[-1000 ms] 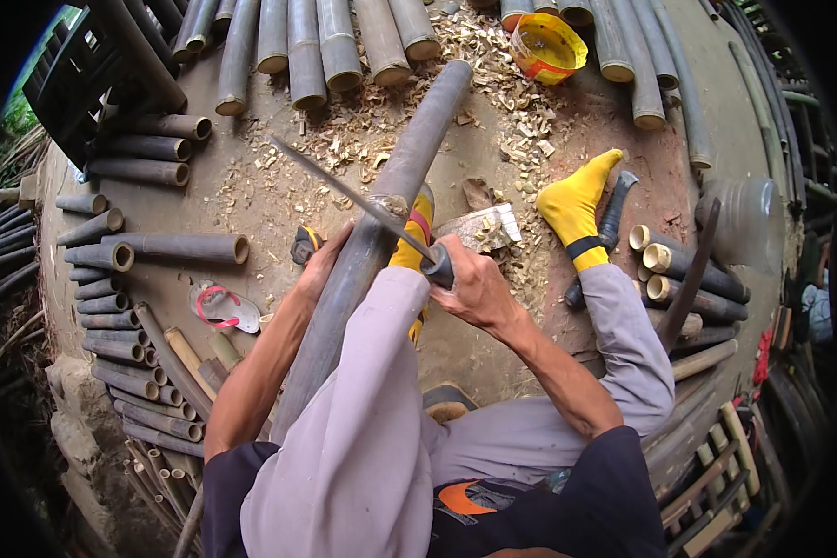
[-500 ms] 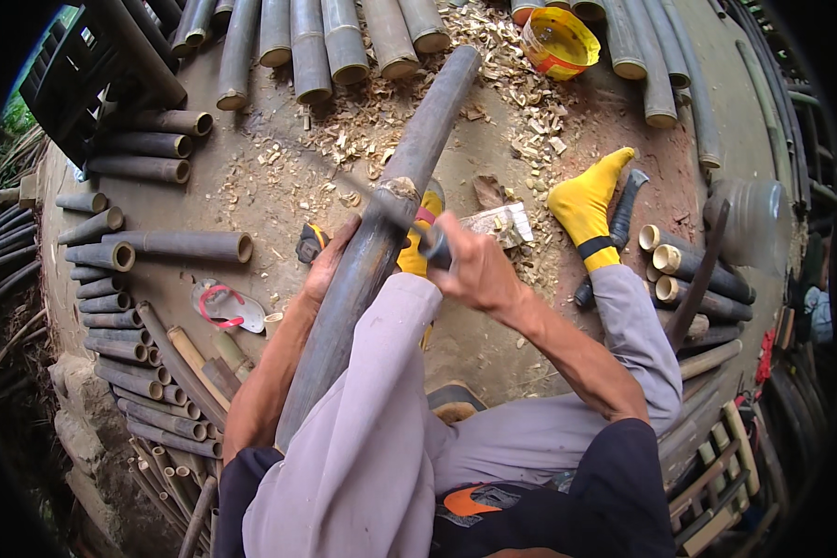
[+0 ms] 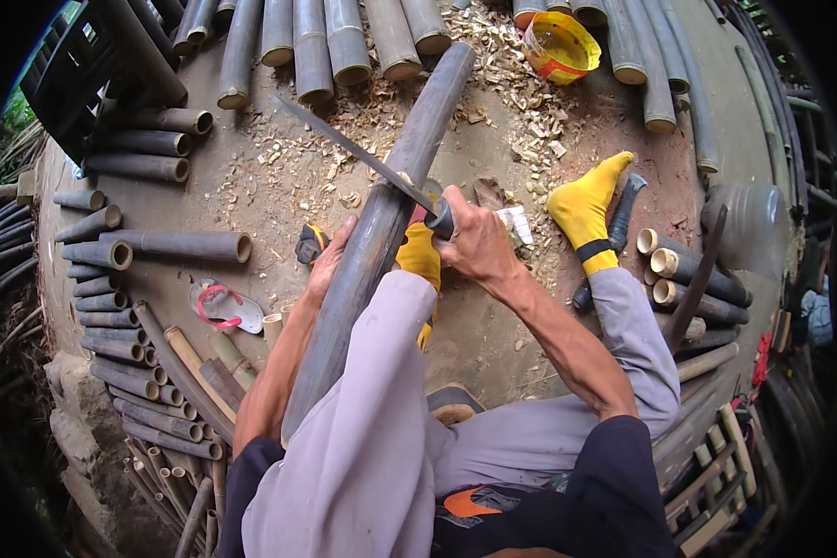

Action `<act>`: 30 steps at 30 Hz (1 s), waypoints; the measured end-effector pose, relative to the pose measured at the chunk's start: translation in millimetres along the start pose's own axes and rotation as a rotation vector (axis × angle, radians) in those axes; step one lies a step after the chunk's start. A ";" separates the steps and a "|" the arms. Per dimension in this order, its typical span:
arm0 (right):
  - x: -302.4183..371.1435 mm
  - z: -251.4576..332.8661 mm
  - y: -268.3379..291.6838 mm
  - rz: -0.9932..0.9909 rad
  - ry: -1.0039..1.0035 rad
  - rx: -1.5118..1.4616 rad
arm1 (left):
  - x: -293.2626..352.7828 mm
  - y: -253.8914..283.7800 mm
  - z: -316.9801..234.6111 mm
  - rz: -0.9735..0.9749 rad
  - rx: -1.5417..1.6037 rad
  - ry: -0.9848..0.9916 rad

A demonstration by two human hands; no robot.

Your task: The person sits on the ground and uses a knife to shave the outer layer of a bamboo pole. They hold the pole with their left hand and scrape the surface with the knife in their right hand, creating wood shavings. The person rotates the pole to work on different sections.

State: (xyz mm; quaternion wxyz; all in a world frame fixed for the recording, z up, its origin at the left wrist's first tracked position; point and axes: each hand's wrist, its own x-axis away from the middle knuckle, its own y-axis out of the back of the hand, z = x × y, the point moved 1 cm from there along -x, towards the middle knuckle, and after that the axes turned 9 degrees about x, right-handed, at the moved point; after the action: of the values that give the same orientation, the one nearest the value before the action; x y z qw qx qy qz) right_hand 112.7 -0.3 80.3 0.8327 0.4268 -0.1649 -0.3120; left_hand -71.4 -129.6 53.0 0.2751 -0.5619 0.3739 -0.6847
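Note:
A thick grey bamboo pole (image 3: 361,270) slants from beside my raised left knee up toward the far piles. My left hand (image 3: 328,263) grips its left side, with some of the fingers hidden beneath. In my right hand (image 3: 479,240) is the dark handle of a machete (image 3: 349,146). Its long, narrow blade lies across the pole at a pale, scraped node, the tip pointing far left. Beneath the pole, my yellow-socked left foot (image 3: 420,259) is partly covered.
Wood chips (image 3: 530,102) litter the ground, with a yellow bucket (image 3: 561,48) beyond. Cut bamboo lengths (image 3: 184,245) are stacked left, far and right. A sandal (image 3: 225,305) lies left. My other yellow-socked foot (image 3: 581,203) rests by a dark-handled tool (image 3: 626,209). A curved blade (image 3: 700,270) stands at right.
The machete blade, blurred before, now shows sharply across the node. The pole's far end has shifted slightly left, and less pale fibre shows at the node. Both hands keep their holds.

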 end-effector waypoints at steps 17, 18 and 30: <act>-18.7 -14.1 -15.0 -0.089 -0.108 -0.174 | 11.1 10.2 11.2 0.016 0.127 0.010; -20.3 -18.2 -8.8 -0.009 -0.219 -0.180 | 11.6 13.0 10.9 -0.014 0.101 0.017; 10.1 17.2 -26.7 0.013 0.109 -0.087 | 22.9 2.3 14.6 -0.148 -0.176 -0.127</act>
State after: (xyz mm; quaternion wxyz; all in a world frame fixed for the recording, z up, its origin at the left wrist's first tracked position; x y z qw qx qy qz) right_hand 100.9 -29.2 68.7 0.8601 0.4054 -0.1085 -0.2899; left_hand -62.3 -152.0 65.3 0.1965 -0.6521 0.3717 -0.6309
